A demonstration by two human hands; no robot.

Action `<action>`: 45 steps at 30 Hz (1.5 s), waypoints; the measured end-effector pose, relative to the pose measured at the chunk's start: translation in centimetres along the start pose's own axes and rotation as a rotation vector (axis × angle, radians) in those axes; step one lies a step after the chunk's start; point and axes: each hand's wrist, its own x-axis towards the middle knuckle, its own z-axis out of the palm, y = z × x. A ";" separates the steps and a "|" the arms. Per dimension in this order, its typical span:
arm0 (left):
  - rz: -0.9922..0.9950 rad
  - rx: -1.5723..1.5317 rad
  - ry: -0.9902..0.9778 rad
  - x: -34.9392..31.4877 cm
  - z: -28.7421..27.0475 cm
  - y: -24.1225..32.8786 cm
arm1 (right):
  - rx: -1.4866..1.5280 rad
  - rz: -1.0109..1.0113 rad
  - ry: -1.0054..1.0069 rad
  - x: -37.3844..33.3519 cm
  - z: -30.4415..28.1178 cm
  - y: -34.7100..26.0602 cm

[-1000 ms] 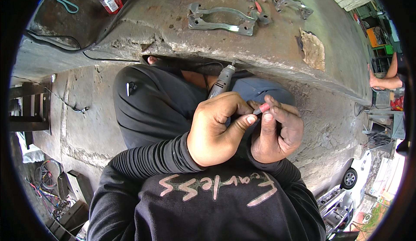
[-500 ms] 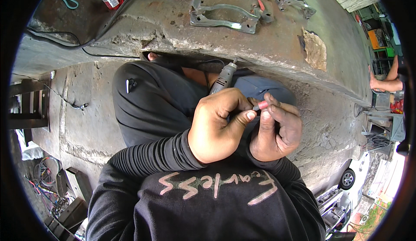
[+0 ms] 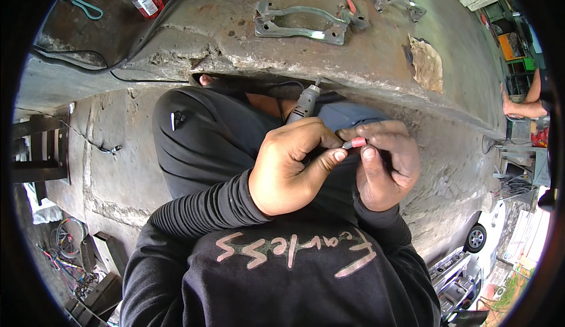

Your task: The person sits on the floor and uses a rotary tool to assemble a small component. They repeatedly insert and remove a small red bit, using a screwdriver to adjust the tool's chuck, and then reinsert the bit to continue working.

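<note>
My left hand [image 3: 288, 165] pinches a small red cylinder with a dark stem [image 3: 358, 142] between thumb and forefinger, gripping it by the stem end. Around the red end curves my right hand [image 3: 391, 162], its thumb and fingers apart; whether a fingertip touches the piece is hard to see. Both hands are above my lap. A grey rotary tool [image 3: 303, 104] rests between my legs just beyond the left hand, its collet end pointing at the concrete ledge.
On the concrete ledge [image 3: 365, 71] lie a metal bracket [image 3: 300, 32], a second metal bracket [image 3: 397, 4], a red-handled tool [image 3: 351, 4] and a torn piece of cardboard [image 3: 426, 65]. A bottle of red liquid [image 3: 146, 0] and a black cable [image 3: 118, 62] are at far left. Another person's arm [image 3: 527, 106] shows at right.
My right hand has loosened from the red end and shifted slightly right, its fingers spreading. The left hand keeps its pinch on the stem, and more of the red part shows.
</note>
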 end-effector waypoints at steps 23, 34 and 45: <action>0.180 0.238 -0.074 0.1 0.1 0.4 | -0.100 0.154 -0.129 -0.1 -2.2 -0.8; 0.155 0.247 -0.103 0.1 0.3 0.4 | 0.034 0.207 -0.131 -0.1 -2.7 -0.5; 0.102 0.165 -0.076 0.4 0.2 0.2 | 0.107 0.207 -0.077 0.0 -2.7 0.0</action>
